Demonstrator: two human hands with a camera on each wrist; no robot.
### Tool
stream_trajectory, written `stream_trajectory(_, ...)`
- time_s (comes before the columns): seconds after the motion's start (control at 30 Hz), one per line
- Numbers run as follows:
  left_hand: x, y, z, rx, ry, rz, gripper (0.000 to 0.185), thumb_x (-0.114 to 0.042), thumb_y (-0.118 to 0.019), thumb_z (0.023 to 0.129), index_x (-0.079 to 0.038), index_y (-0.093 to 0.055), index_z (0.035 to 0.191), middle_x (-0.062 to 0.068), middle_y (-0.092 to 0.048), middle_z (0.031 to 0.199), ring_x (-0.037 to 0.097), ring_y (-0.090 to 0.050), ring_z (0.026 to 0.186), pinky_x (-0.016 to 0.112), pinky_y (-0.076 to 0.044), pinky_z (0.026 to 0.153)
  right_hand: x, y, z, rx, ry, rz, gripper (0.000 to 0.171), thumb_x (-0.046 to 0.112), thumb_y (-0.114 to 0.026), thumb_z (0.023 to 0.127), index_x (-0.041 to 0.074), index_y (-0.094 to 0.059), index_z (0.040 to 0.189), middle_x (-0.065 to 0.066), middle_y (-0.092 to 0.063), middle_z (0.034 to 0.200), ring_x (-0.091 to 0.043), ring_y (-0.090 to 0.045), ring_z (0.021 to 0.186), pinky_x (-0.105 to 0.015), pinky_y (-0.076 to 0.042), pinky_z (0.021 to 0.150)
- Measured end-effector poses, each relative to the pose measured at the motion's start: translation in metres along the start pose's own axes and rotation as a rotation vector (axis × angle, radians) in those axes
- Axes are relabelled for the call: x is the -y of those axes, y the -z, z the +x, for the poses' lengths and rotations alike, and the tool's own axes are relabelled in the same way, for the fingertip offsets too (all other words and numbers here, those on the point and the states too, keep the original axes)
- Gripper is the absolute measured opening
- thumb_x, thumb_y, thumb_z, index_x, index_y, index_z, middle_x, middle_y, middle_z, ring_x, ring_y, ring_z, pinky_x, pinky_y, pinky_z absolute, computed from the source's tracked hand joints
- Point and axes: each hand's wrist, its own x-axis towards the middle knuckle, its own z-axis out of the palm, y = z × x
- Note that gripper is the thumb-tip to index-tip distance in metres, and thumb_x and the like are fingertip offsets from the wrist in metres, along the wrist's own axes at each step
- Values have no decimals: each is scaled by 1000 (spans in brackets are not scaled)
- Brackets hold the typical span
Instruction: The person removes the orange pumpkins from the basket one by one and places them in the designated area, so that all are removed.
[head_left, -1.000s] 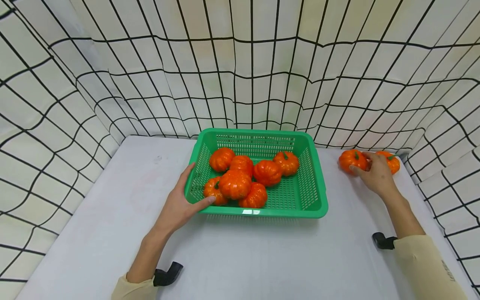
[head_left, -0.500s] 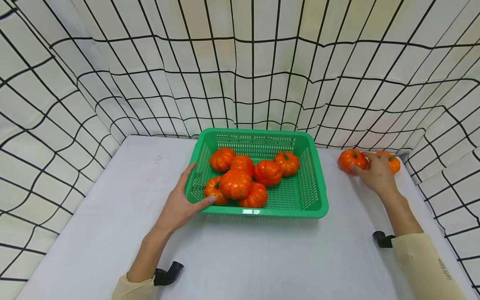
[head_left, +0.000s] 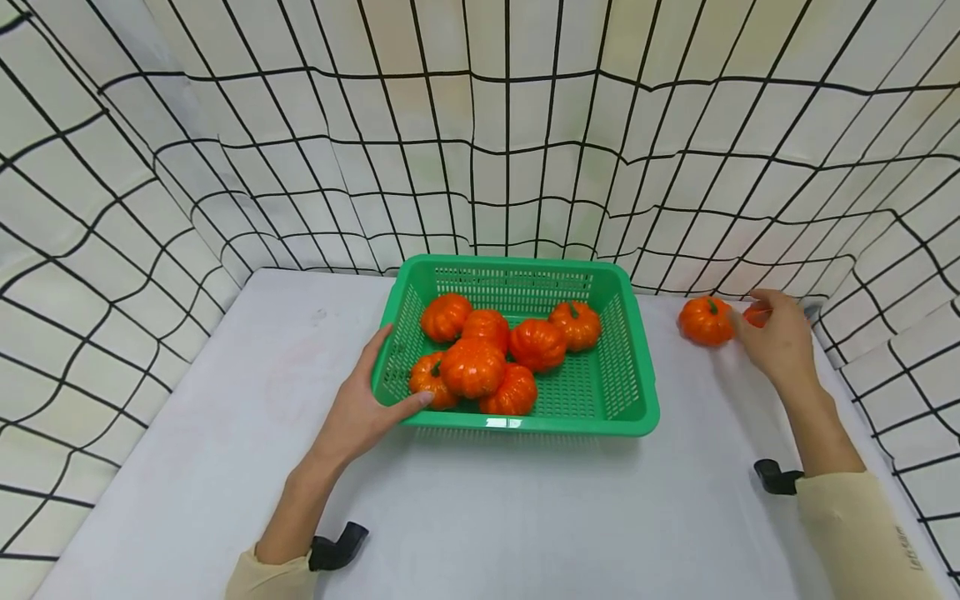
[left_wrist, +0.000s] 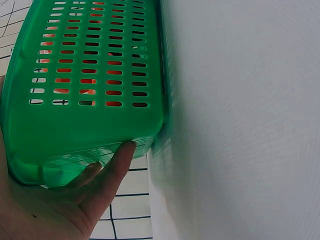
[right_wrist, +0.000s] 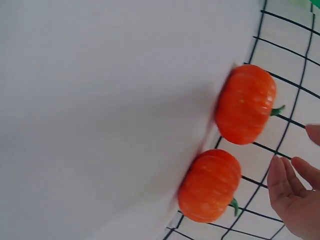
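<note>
A green plastic basket (head_left: 570,427) with slotted walls holds several small orange pumpkins (head_left: 472,367), one resting on top of others. My left hand (head_left: 360,421) holds the basket's left end, thumb over the front rim; in the left wrist view its fingers (left_wrist: 117,167) lie along the outer wall. On the table's right side, my right hand (head_left: 782,340) hovers with fingers loosely spread, apart from the two pumpkins there in the right wrist view. One pumpkin (head_left: 706,321) shows fully; the hand mostly hides the other pumpkin (head_left: 756,315) in the head view.
A white cloth covers the table (head_left: 525,517). Black netting (head_left: 506,150) over white sheeting rises at the back and both sides, close behind the basket and the two pumpkins. Black wrist mounts (head_left: 339,547) stick out from the beige sleeves.
My right hand has drawn away from the left of the two loose pumpkins and shifted right, now covering most of the other one. My left hand and the basket stay put.
</note>
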Motion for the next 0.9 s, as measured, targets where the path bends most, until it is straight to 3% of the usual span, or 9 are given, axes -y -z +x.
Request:
stream_trajectory(0.1, -1, 0, 1, -2, -3, 3, 107, -48, -80, 87, -33, -12, 168, 12, -28, 172, 41, -36, 152, 72, -34, 118, 9, 9, 0, -117, -12, 76, 49, 23, -56, 104, -6, -54, 144, -26, -62, 127, -18, -59, 102, -19, -40, 81)
stream_trajectory(0.2, -1, 0, 2, -2, -6, 5, 107, -48, -80, 87, -33, -12, 168, 12, -29, 172, 41, -37, 152, 71, -35, 118, 18, 15, -1, -164, -28, 101, 44, 25, -55, 106, 1, -59, 142, -18, -64, 127, 3, -47, 94, -12, -36, 78)
stream_trajectory(0.37, -2, 0, 2, -3, -4, 4, 107, -48, -80, 87, -33, -12, 168, 12, -27, 173, 41, -35, 153, 72, -33, 119, 32, 16, -9, -93, 11, 123, 47, 35, -54, 107, 5, -59, 143, -17, -63, 132, -8, -51, 105, -8, -40, 77)
stream_trajectory(0.6, -2, -1, 1, 1, 6, 5, 107, -48, -80, 87, -35, -12, 168, 12, -27, 173, 41, -34, 153, 72, -33, 119, 47, 3, -20, -21, 159, 195, 40, 31, -61, 105, 4, -64, 135, -16, -64, 130, 16, -47, 100, -4, -39, 83)
stream_trajectory(0.9, -3, 1, -1, -1, 10, 11, 107, -49, -80, 87, -35, -12, 168, 13, -28, 172, 42, -35, 153, 73, -34, 118, 75, -7, -36, 21, 189, 251, 38, 30, -62, 105, 8, -64, 136, -11, -64, 130, -9, -57, 112, 2, -40, 86)
